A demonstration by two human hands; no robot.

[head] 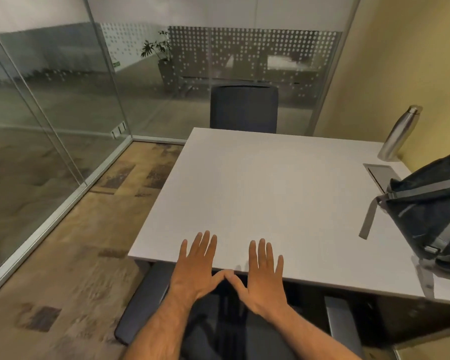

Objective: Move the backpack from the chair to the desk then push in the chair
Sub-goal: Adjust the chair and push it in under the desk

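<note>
Head view shows our left hand and right hand spread flat, fingers wide, holding nothing, hovering at the near edge of the tabletop with thumb tips almost meeting. Well off to the right of our right hand lies the backpack, dark with grey straps, resting on the tabletop's right side against the yellow wall. Its long axis runs from near us toward the far right, tilted up at the wall end; one grey strap dangles toward our hands. Beyond the backpack, farther from us, stands a steel bottle, upright, with a closed cable hatch between them. Directly beneath our hands sits the chair, its dark seat and armrests tucked partly under the tabletop edge. Across the pale tabletop, straight ahead of our hands, a second chair faces us. Glass partitions enclose the room to the left of our hands, above patterned carpet
</note>
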